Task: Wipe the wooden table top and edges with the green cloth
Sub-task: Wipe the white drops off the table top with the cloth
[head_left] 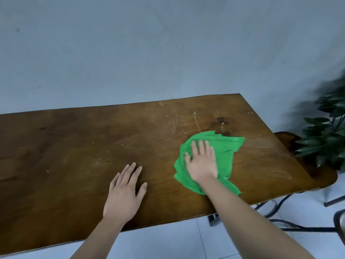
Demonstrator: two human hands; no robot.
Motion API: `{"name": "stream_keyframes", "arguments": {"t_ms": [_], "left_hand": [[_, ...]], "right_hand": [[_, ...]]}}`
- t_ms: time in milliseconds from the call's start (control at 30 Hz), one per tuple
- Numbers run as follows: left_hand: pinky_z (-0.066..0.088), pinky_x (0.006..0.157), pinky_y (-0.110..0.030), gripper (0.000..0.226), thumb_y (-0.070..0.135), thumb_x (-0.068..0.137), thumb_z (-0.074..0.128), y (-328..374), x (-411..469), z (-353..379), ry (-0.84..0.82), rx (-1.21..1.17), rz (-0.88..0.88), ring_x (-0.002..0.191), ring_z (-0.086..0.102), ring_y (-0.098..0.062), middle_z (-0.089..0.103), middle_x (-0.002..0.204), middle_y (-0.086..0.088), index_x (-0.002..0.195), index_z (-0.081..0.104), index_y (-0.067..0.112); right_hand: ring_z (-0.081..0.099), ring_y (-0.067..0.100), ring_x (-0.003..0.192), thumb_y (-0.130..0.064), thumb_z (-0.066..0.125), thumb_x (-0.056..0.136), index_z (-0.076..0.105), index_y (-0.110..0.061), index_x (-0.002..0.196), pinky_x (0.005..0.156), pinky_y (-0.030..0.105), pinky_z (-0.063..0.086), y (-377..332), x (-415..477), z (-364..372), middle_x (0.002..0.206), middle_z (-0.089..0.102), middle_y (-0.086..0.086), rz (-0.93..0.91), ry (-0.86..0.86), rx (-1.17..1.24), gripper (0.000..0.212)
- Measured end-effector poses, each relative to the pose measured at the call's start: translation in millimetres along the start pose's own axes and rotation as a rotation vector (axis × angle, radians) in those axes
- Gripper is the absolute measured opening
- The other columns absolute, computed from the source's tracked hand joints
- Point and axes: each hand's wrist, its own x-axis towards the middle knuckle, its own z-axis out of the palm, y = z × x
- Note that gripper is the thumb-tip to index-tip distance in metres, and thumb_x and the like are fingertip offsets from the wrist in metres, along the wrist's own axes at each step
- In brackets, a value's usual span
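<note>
Pressing the green cloth (222, 152) flat against the desk (74, 146) calls for an even palm, and the right hand (202, 162) has that: fingers spread and extended, lying on top of the crumpled cloth rather than gripping it, on the right half of the top. Judging from the pale specks and smears (179, 124) just beyond and to the left of the cloth, the next strokes should probably sweep far and left through them, overlapping each pass so that no streak is left. The left hand (124, 193) rests open and empty on the bare wood near the front edge, fingers loosely apart, likely steadying the body. Edges look not yet reached; the near rim and the rounded right end would need the cloth folded over them. Brown and glossy, the wood shows dark knots and fine scratches. Behind it stands a plain blue-grey wall (149, 43); a dark leafy plant (324, 139) sits at the far right, and below lie pale floor tiles (168, 245) with black cables (298, 228).
</note>
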Motion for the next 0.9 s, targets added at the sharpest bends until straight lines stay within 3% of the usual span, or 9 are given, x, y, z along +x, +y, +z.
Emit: {"name": "stream_keyframes", "arguments": {"t_ms": [200,333,400,567,900], "left_hand": [[0.009,0.137,-0.042,0.076,0.07,0.106,0.011,-2,1,2,0.01,-0.001,0.022,0.169,0.005,-0.01,0.018,0.182,0.011,0.172,0.027,0.036],[0.01,0.137,-0.044,0.075,0.071,0.107,0.012,-3,1,4,0.012,0.0,0.025,0.169,0.007,-0.011,0.019,0.182,0.011,0.171,0.029,0.036],[0.012,0.137,-0.045,0.075,0.071,0.107,0.013,-4,1,4,0.02,-0.007,0.023,0.169,0.007,-0.01,0.02,0.182,0.011,0.171,0.03,0.036],[0.007,0.137,-0.043,0.081,0.076,0.103,0.006,-3,2,4,-0.007,0.011,0.008,0.169,0.005,-0.011,0.014,0.183,0.013,0.172,0.024,0.039],[0.01,0.137,-0.045,0.084,0.078,0.102,0.003,-4,5,6,-0.006,-0.011,0.011,0.169,0.007,-0.012,0.017,0.182,0.012,0.172,0.026,0.039]], "right_hand": [[-0.02,0.03,0.171,-0.066,0.0,0.112,-0.001,-0.026,0.178,0.139,0.053,-0.007,-86,-34,16,0.186,-0.007,0.006,-0.379,-0.07,-0.022,0.077],[-0.017,0.019,0.172,-0.069,0.01,0.115,0.005,-0.035,0.179,0.139,0.045,-0.01,-60,-46,17,0.187,-0.003,-0.004,-0.629,-0.104,-0.039,0.073],[-0.018,0.015,0.171,-0.076,0.008,0.112,0.004,-0.043,0.177,0.139,0.044,-0.011,-28,-40,9,0.185,-0.009,-0.01,-0.658,-0.11,-0.042,0.072],[-0.018,0.01,0.169,-0.085,0.0,0.105,-0.003,-0.055,0.172,0.141,0.047,0.0,76,-3,-19,0.183,-0.017,-0.015,-0.43,-0.076,-0.055,0.073],[0.002,0.024,0.173,-0.081,0.008,0.107,0.006,-0.041,0.178,0.14,0.049,0.005,233,17,-34,0.188,0.001,-0.002,0.304,0.089,0.052,0.082]]}}
